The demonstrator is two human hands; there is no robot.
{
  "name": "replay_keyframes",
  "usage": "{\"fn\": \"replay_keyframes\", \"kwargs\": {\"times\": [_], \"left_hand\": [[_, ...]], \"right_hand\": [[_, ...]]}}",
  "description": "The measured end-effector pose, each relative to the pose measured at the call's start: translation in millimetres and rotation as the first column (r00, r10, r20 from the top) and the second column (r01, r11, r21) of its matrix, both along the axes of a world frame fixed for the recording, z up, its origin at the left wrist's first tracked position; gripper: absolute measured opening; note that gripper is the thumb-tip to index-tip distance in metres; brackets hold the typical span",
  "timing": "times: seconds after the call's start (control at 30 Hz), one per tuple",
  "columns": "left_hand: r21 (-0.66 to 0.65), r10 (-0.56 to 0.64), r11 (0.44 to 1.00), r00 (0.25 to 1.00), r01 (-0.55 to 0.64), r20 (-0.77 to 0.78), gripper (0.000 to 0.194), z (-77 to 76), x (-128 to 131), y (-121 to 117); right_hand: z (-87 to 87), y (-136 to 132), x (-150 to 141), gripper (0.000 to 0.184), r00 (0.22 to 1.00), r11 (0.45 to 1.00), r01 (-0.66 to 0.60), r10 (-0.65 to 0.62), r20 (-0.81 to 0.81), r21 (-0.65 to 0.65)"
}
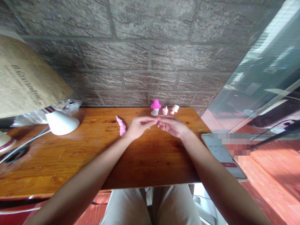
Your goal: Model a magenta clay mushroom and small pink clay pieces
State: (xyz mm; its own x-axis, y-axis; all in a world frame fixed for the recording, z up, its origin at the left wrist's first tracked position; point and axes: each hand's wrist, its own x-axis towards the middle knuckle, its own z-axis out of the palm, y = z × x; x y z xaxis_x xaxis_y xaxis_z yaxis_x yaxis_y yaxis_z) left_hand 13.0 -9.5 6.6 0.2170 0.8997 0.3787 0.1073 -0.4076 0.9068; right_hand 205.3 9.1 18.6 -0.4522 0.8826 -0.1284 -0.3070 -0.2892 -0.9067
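Note:
My left hand (pixel 138 126) and my right hand (pixel 171 124) meet fingertip to fingertip over the wooden table (pixel 93 156), fingers pinched together; what they pinch is too small to name. A lump of pink clay (pixel 121 125) lies on the table just left of my left hand. Behind the hands, near the wall, stand a pink-capped clay mushroom (pixel 155 107), a small pale clay figure (pixel 165 110) and another pale clay piece (pixel 174 108).
A lamp with a white base (pixel 61 122) and a newsprint shade (pixel 25 81) stands at the left, with crumpled plastic (pixel 67 105) behind it. A phone (pixel 222 156) lies at the table's right edge. A brick wall backs the table.

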Motion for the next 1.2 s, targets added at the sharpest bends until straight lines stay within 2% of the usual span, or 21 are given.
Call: {"fn": "replay_keyframes", "kwargs": {"times": [0.13, 0.2, 0.27, 0.33, 0.4, 0.47, 0.53, 0.67, 0.8, 0.93, 1.1, 1.2], "left_hand": [[-0.041, -0.039, 0.998, 0.999, 0.040, 0.022, 0.038, 0.9, -0.7, 1.2], [-0.049, -0.040, 0.998, 0.998, 0.043, 0.058, 0.045, 0.6, -2.5, 3.8], [-0.037, -0.002, 0.999, 0.997, 0.005, 0.081, 0.051, -1.3, -6.0, 8.5], [-0.006, 0.093, 0.996, 0.994, -0.093, 0.060, 0.048, -5.3, -11.1, 15.0], [0.045, 0.232, 0.972, 0.973, -0.232, 0.003, 0.037, -11.0, -16.5, 21.7], [0.091, 0.331, 0.942, 0.940, -0.324, -0.080, 0.028, -17.0, -20.5, 26.6], [0.103, 0.355, 0.934, 0.917, -0.341, -0.180, 0.022, -21.5, -22.0, 28.6], [0.113, 0.352, 0.936, 0.865, -0.334, -0.357, 0.020, -24.8, -19.3, 26.3], [0.135, 0.354, 0.934, 0.805, -0.331, -0.476, 0.018, -24.5, -16.3, 23.7], [0.129, 0.321, 0.946, 0.805, -0.297, -0.500, 0.018, -24.4, -15.7, 24.1], [0.110, 0.326, 0.943, 0.810, -0.314, -0.487, 0.017, -26.1, -15.0, 26.0], [0.103, 0.314, 0.948, 0.823, -0.302, -0.473, 0.016, -27.7, -14.9, 27.2]], "right_hand": [[-1.1, 0.5, 0.3, 0.027, 1.000, 0.999, -0.022, 0.021, 0.005, 0.031], [-2.9, 3.7, 0.5, 0.030, 0.999, 0.995, -0.002, -0.002, 0.040, 0.098], [-6.1, 9.6, 0.2, 0.033, 0.990, 0.976, 0.056, -0.081, 0.114, 0.212], [-11.0, 17.3, -0.9, 0.032, 0.956, 0.921, 0.119, -0.207, 0.208, 0.370], [-17.3, 25.1, -3.2, 0.022, 0.914, 0.844, 0.134, -0.308, 0.263, 0.519], [-24.2, 31.5, -5.8, 0.013, 0.881, 0.801, 0.091, -0.342, 0.327, 0.592], [-30.4, 36.1, -7.9, 0.010, 0.836, 0.767, 0.061, -0.389, 0.388, 0.638], [-38.9, 41.9, -9.5, 0.009, 0.777, 0.725, 0.033, -0.452, 0.438, 0.688], [-43.2, 45.5, -11.1, 0.013, 0.779, 0.729, -0.020, -0.418, 0.468, 0.684], [-45.1, 46.7, -13.9, 0.016, 0.779, 0.736, -0.072, -0.380, 0.498, 0.674], [-42.9, 44.3, -16.4, 0.014, 0.782, 0.693, -0.092, -0.394, 0.483, 0.715], [-40.6, 42.1, -18.0, 0.015, 0.776, 0.691, -0.096, -0.399, 0.488, 0.717]]}}
